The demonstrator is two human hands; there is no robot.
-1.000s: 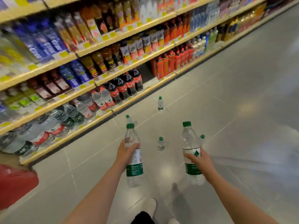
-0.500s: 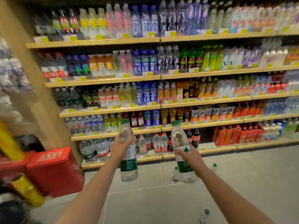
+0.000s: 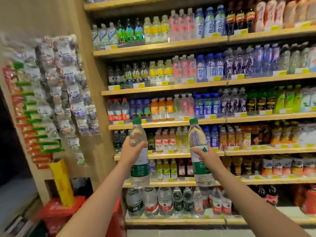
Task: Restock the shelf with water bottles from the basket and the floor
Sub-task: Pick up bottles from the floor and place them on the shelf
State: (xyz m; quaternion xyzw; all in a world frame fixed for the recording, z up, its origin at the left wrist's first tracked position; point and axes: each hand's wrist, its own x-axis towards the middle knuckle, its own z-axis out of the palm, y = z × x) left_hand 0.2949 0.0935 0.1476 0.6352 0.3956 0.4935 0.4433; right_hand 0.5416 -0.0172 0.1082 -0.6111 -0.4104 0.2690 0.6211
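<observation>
At 6 o'clock of shelf unit (image 3: 164,47): both arms raised toward drinks. Left hand (image 3: 132,151) wrapped round mid-body of left bottle (image 3: 139,156), upright, green cap at 12 o'clock. Right hand (image 3: 207,158) wrapped round label band of right bottle (image 3: 198,151), tilted slightly toward 11 o'clock. Both bottles clear of shelves. Matching slot not evident; water row (image 3: 164,200) sits on bottom shelf, toward 6 o'clock. Advice: lower bottles, seat base first, one at a time, label outward, avoid knocking neighbours.

Two upright water bottles (image 3: 139,156) before stocked shelves (image 3: 164,124)
</observation>
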